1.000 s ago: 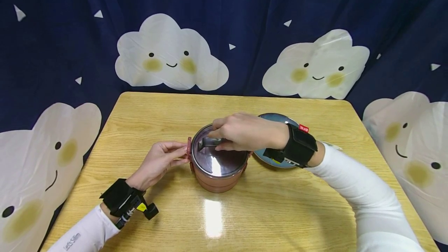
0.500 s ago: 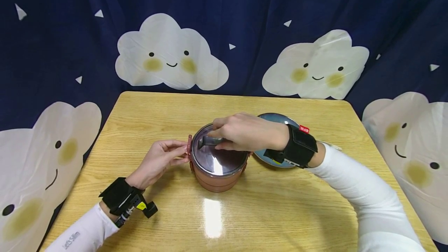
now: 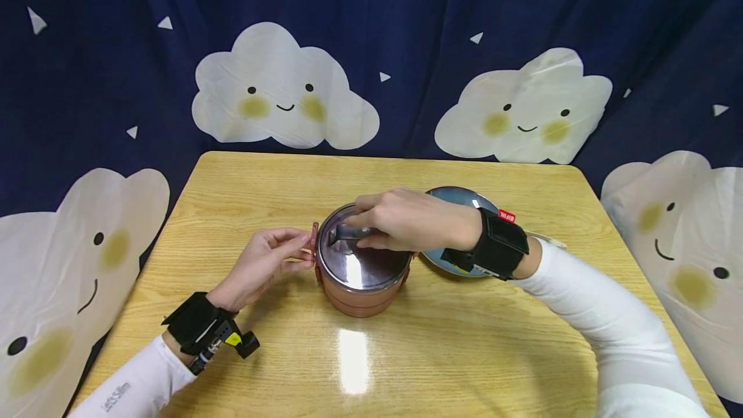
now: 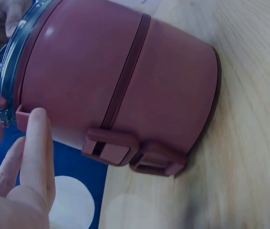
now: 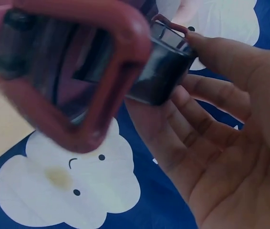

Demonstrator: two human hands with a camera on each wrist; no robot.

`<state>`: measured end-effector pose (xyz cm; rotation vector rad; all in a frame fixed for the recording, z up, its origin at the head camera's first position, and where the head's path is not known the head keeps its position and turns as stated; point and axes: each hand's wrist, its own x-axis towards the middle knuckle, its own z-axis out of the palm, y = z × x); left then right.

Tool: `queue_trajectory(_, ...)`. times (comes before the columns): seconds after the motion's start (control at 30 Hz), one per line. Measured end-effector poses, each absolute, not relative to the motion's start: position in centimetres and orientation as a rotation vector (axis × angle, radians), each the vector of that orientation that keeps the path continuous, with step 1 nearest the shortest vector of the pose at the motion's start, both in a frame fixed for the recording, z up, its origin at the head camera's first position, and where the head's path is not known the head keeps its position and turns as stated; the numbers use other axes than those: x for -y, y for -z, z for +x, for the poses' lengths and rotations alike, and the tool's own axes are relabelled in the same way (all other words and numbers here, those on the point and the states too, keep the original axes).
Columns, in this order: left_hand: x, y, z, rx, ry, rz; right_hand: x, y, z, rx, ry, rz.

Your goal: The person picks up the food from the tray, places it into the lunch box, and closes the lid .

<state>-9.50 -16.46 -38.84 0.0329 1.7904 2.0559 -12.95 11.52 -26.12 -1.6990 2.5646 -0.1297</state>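
Note:
A reddish-brown, tiered lunch pot (image 3: 361, 305) stands upright mid-table under a shiny round lid (image 3: 380, 273). My right hand (image 3: 397, 215) grips the dark lid handle (image 3: 344, 233), thumb on one side and fingers on the other. On the pot's left side, my left hand (image 3: 268, 262) has its thumb right at the upper clasp (image 3: 315, 237). In the left wrist view that clasp juts outward from the lid, and straight fingers (image 4: 37, 143) touch the catch beneath it. Lower clasps (image 4: 111, 145) lie against the pot wall. The right wrist view shows a red loop clasp (image 5: 130, 43) close up.
Behind my right wrist lies a blue plate (image 3: 458, 196), partly covered. A thin pale edge of another thing (image 3: 548, 239) peeks out past the right forearm. The wooden table (image 3: 261, 186) ends at a dark blue curtain (image 3: 406, 5) with cloud patterns.
The left upper clasp has tipped slightly upward, with the left thumb shifting up along it. My right hand keeps its hold on the lid handle, and the pot stays in place.

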Motion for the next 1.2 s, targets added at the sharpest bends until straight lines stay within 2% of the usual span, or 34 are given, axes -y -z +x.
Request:
queue_trajectory(0.13,16.8,38.1,-9.5,-1.870,-2.014,0.086,-12.4,26.2,-12.9,-2.584,0.236,-1.669)
queue_trajectory(0.47,17.9,35.8,-9.4,-2.269,-1.806,0.405,-16.8,26.4,-12.8,-2.699,0.541,-1.346)
queue_trajectory(0.83,17.7,34.2,-9.4,-2.435,-1.615,0.502,-19.9,28.4,-11.7,-2.778,0.556,-1.188)
queue_trajectory(1.2,16.7,34.3,-9.9,-2.478,-1.517,0.598,-20.2,31.0,-11.4,-2.730,0.754,-1.217)
